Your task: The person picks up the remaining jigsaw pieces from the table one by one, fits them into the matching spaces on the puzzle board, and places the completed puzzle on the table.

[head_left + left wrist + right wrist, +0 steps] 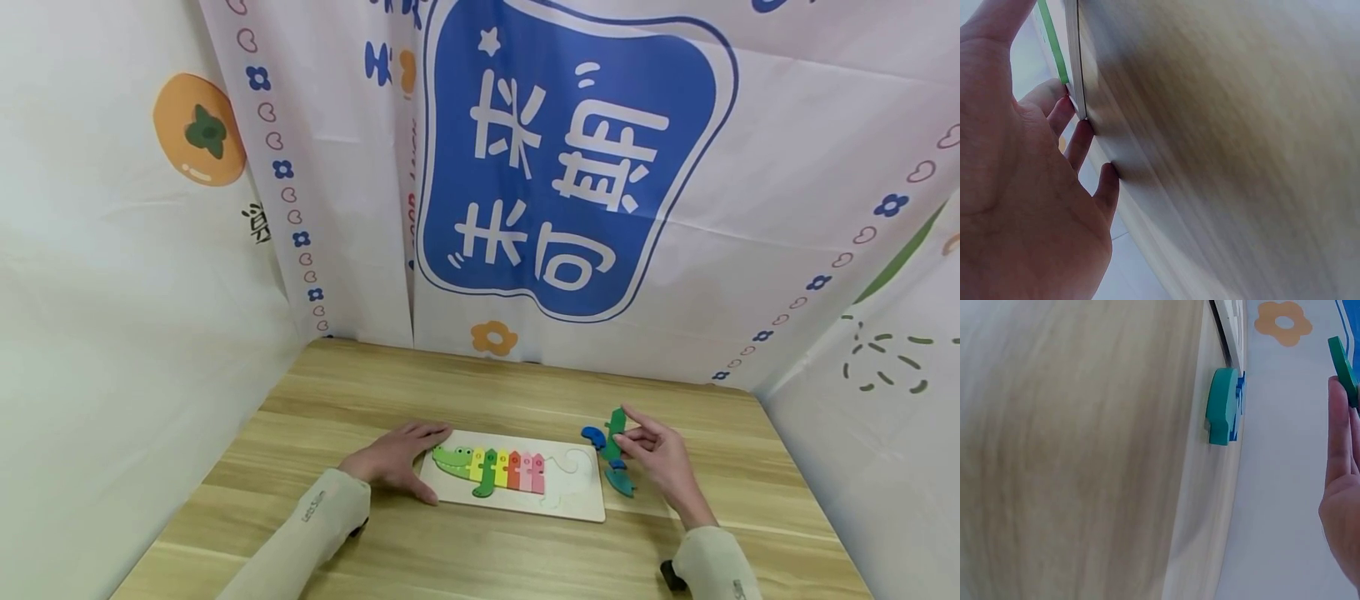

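Note:
A wooden crocodile puzzle board (573,507) lies on the table, with a green head piece (452,458) and several coloured body pieces set in its left and middle part. At the board's left end, my left hand (393,458) is spread, thumb by the near corner and fingers by the far one. Its fingertips touch the board's edge in the left wrist view. My right hand (658,457) pinches a green puzzle piece (617,429), held up off the table beside the board's right end. Under it lie a blue piece (592,436) and a teal curved piece (1221,406).
A smaller blue piece (617,464) lies between the other loose ones. The wood-grain table (360,367) ends at a printed cloth backdrop (360,250), and white cloth walls (112,333) stand on both sides.

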A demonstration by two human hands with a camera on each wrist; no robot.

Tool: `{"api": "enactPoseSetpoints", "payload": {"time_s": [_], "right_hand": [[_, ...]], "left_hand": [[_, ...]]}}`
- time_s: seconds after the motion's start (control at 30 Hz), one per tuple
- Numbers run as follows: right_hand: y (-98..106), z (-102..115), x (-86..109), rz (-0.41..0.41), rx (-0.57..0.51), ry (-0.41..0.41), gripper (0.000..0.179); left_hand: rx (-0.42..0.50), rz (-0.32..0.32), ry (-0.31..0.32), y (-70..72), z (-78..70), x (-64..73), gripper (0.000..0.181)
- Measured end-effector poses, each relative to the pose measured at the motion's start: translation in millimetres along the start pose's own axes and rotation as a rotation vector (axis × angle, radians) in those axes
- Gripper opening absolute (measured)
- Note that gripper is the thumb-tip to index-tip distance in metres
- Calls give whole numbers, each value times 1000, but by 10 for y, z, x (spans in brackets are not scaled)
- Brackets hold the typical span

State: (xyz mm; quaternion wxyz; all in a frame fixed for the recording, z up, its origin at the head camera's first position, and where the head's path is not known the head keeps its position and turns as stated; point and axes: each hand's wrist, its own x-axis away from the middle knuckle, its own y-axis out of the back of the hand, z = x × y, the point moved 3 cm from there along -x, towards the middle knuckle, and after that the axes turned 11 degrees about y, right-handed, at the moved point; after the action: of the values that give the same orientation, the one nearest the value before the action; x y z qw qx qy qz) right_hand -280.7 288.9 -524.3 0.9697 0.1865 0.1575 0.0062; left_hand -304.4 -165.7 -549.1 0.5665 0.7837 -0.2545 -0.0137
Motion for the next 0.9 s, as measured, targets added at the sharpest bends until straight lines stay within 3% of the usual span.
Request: {"api": "enactPoseSetpoints", "payload": {"time_s": [0.47, 0.9], "right_hand": [[-30, -9, -13, 17, 43, -77, 52], [-41, 27, 10, 47, 14, 20, 52]], "left_hand": [[15, 3, 1, -11, 8, -7, 117], [-11, 0, 6, -2, -5, -13, 116]]}}
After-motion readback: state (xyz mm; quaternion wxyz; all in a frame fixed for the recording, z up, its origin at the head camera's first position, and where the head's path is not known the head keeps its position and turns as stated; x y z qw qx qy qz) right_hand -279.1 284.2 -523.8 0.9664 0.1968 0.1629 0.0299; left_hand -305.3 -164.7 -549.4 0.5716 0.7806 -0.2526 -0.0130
